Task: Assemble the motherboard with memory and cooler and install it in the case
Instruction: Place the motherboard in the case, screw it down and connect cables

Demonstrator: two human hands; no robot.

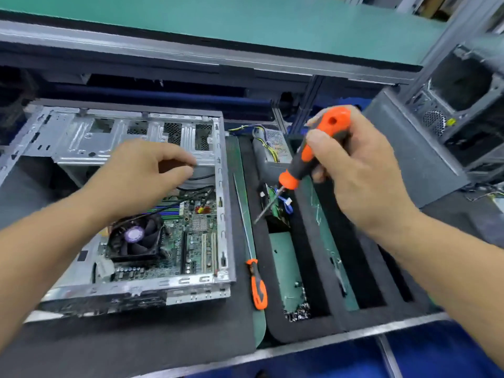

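Note:
An open metal case (223, 203) lies on the black mat at left. Inside it sits the green motherboard (191, 241) with a black cooler fan (135, 237) on it. My left hand (144, 170) hovers over the upper part of the board, its fingertips pinched near black cables (201, 177); what they hold is too small to tell. To the right of the case, my right hand (360, 170) grips an orange and black screwdriver (308, 156), tip pointing down-left over the foam tray.
A second, long screwdriver (255, 276) lies on the mat just right of the case. The black foam tray (335, 320) holds screws (298, 313), a power supply (272, 148) and small parts. Another case (463, 110) stands at far right. A shelf spans the back.

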